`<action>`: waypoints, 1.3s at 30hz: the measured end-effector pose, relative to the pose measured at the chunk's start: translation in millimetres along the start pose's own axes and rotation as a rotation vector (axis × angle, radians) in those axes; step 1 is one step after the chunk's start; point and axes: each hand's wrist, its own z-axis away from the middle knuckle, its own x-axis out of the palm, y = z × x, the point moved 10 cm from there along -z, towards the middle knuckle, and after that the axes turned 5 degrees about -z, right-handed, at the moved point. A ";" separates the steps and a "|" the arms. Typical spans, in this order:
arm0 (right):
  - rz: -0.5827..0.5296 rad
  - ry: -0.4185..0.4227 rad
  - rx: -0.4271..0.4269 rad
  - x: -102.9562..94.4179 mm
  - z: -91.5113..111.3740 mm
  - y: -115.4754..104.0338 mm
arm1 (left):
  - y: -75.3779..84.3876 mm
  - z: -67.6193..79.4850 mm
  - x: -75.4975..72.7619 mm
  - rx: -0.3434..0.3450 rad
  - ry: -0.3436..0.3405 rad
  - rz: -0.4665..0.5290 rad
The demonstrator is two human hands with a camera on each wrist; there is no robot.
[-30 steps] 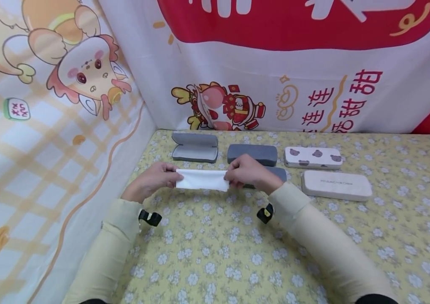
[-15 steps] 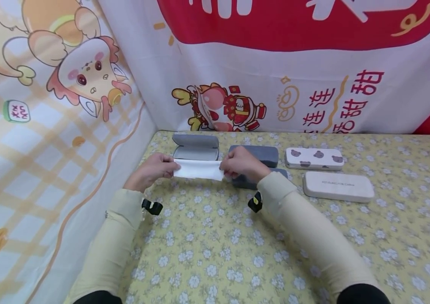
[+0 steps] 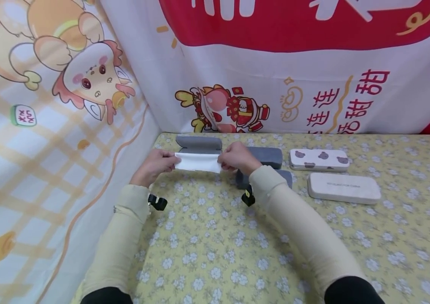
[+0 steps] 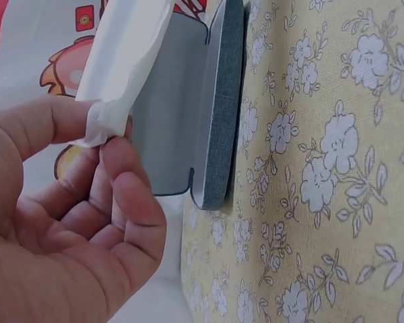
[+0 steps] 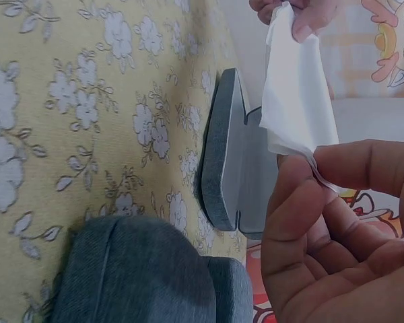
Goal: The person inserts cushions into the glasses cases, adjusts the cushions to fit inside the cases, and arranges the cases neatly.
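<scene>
A folded white cloth (image 3: 198,162) is stretched level between my two hands. My left hand (image 3: 155,166) pinches its left end between thumb and forefinger; my right hand (image 3: 239,158) pinches the right end the same way. Just beyond the cloth stands an open grey glasses case (image 3: 199,143), its lid raised at the back. In the head view the cloth covers most of the case's lower half. The left wrist view shows the case's grey inside (image 4: 167,101) and the cloth apart from its base. From the right wrist, the case's lower shell (image 5: 222,155) lies on the table beside the cloth.
Two shut grey cases (image 3: 266,157) (image 3: 284,177) lie right of the open one, partly behind my right hand and sleeve. Farther right are a white bear-print case (image 3: 319,159) and a plain white case (image 3: 344,188). A fabric wall (image 3: 127,139) rises on the left.
Both hands have carried the cloth forward, away from me, toward the open grey case. It now hides most of the case's lower half. The other cases have stayed in place.
</scene>
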 end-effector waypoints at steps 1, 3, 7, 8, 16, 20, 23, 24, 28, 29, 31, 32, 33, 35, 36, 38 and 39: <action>-0.003 0.016 0.001 -0.5 -1.9 -0.1 | 0.0 -1.8 -0.9 0.002 0.015 0.006; 0.011 0.055 0.013 -1.6 -6.8 1.9 | -0.6 -5.4 -2.3 0.004 0.042 0.022; 0.064 0.131 0.064 -2.5 -15.4 9.9 | -5.2 -11.6 -5.5 -0.004 0.096 0.043; 0.075 0.145 0.075 -2.6 -17.1 11.6 | -6.6 -12.8 -6.4 -0.008 0.108 0.042; 0.151 0.229 0.080 -7.6 -28.4 11.7 | -8.2 -18.7 -10.1 -0.017 0.190 0.048; 0.160 0.286 0.110 -11.9 -32.6 12.4 | -10.6 -22.8 -10.5 -0.019 0.250 0.075; 0.150 0.334 0.124 -14.5 -34.7 13.3 | -8.4 -25.6 -10.4 -0.010 0.281 0.102; 0.147 0.348 0.126 -15.1 -35.4 13.4 | -7.4 -26.8 -10.5 -0.005 0.290 0.112; 0.143 0.377 0.125 -15.0 -37.3 15.5 | -7.9 -30.5 -10.7 0.003 0.313 0.131; 0.141 0.381 0.126 -14.8 -37.9 16.3 | -8.4 -31.2 -11.0 0.002 0.317 0.133; 0.139 0.388 0.126 -14.7 -39.2 17.8 | -9.5 -32.1 -12.0 0.004 0.325 0.133; 0.137 0.392 0.125 -14.8 -39.8 18.5 | -10.1 -32.4 -12.2 0.005 0.326 0.136; 0.136 0.398 0.125 -15.1 -40.4 19.1 | -10.6 -32.7 -12.4 0.007 0.326 0.138; 0.142 0.407 0.113 -15.6 -41.3 19.1 | -11.6 -32.8 -12.2 0.011 0.322 0.150; 0.148 0.410 0.105 -15.7 -41.7 18.7 | -12.1 -32.8 -12.0 0.012 0.319 0.154; 0.159 0.414 0.090 -15.6 -42.5 18.0 | -13.4 -32.8 -11.6 0.010 0.313 0.161; 0.167 0.413 0.082 -15.2 -42.9 17.7 | -14.1 -32.8 -11.5 0.009 0.311 0.164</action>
